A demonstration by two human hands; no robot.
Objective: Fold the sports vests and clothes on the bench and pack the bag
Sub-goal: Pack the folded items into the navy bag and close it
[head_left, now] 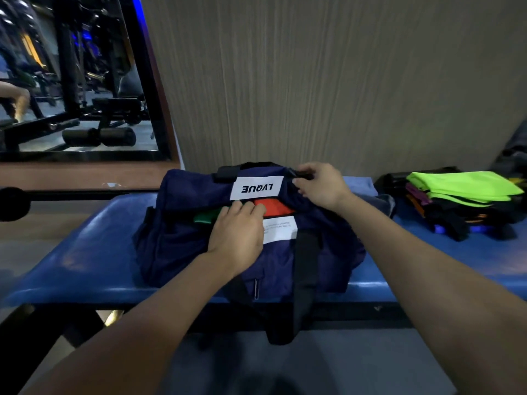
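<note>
Trouble could come at the zip: our right hand pinches what looks like the zipper pull at the bag's one o'clock end, while our left hand lies flat, fingers straight, pressing the red and green clothes showing through the opening. If those clothes bulge up, we judge the zip may snag them. The navy bag sits mid-table; at three o'clock the stack of folded vests remains unpacked.

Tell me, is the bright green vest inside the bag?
No, the bright green vest lies atop a pile on the bench, right of the bag.
</note>
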